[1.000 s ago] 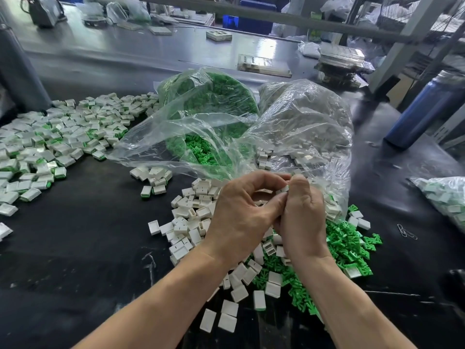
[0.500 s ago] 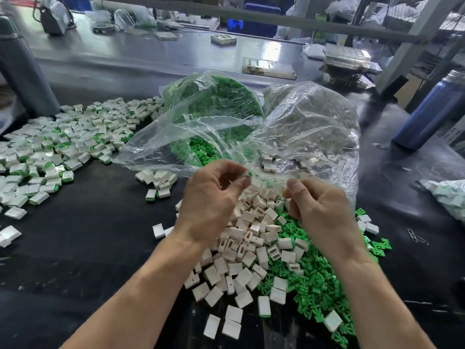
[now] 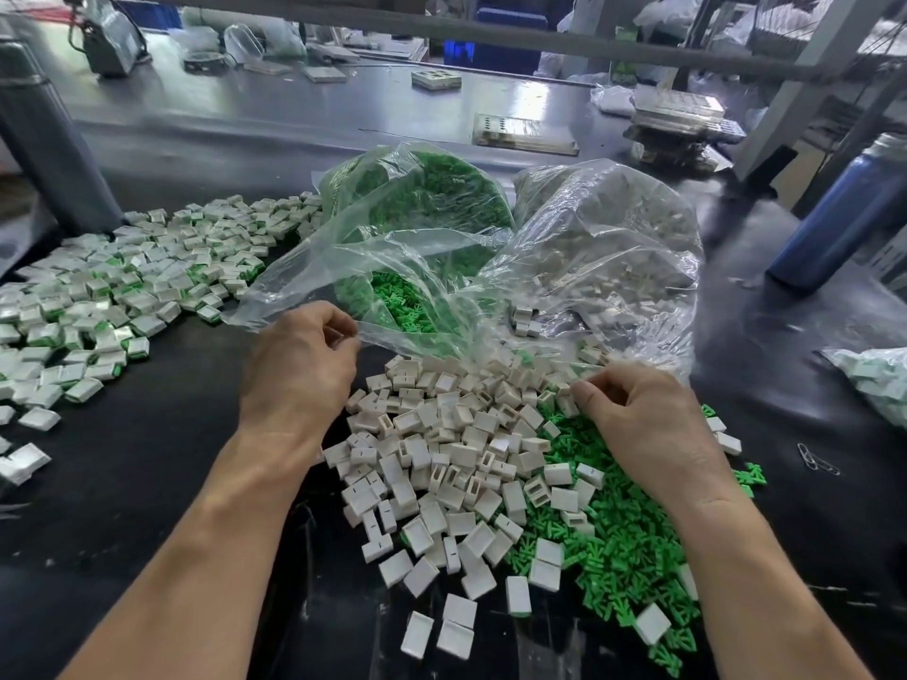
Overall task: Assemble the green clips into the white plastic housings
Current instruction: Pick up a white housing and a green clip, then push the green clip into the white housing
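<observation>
Clear plastic bags (image 3: 608, 247) hold green clips, white housings; left hand (image 3: 299, 370) pinches assembled piece; right hand (image 3: 648, 424) curled over loose pile, grip unclear.

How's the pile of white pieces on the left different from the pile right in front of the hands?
The left pile shows green at the edges of its white pieces; the front pile is plain white housings, many with open empty slots. The left pile spreads flat and wide, away from both hands; the front pile is heaped, overlapping loose green clips. Both lie on the dark table.
</observation>
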### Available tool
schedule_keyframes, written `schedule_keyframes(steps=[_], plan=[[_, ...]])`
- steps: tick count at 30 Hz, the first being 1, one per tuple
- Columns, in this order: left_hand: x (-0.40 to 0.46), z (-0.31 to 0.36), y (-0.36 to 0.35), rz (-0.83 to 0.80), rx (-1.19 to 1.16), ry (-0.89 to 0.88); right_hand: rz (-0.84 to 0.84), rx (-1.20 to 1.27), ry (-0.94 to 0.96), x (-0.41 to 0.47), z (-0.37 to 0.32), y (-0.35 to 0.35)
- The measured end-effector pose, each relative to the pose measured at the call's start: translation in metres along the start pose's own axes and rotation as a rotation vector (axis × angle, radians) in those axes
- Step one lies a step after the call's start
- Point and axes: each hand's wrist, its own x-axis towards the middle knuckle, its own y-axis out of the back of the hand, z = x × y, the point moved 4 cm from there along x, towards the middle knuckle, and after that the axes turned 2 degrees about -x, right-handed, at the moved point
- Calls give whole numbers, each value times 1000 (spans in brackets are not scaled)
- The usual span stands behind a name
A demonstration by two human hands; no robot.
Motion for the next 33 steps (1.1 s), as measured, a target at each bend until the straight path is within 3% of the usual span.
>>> schedule_keyframes(steps=[8, 17, 25, 30, 33], plan=[[2, -3, 2, 36, 170, 37, -35, 31, 36, -3, -7, -3], [-6, 9, -4, -19, 156, 0, -89, -141, 101, 1, -24, -11], [-35, 42, -38, -354, -95, -240, -190, -256, 169, 25, -35, -6], [-49, 53, -49, -478, -31, -315, -87, -111, 231, 24, -26, -9], [-53, 58, -49, -562, -42, -326, -131, -77, 209, 21, -17, 0]])
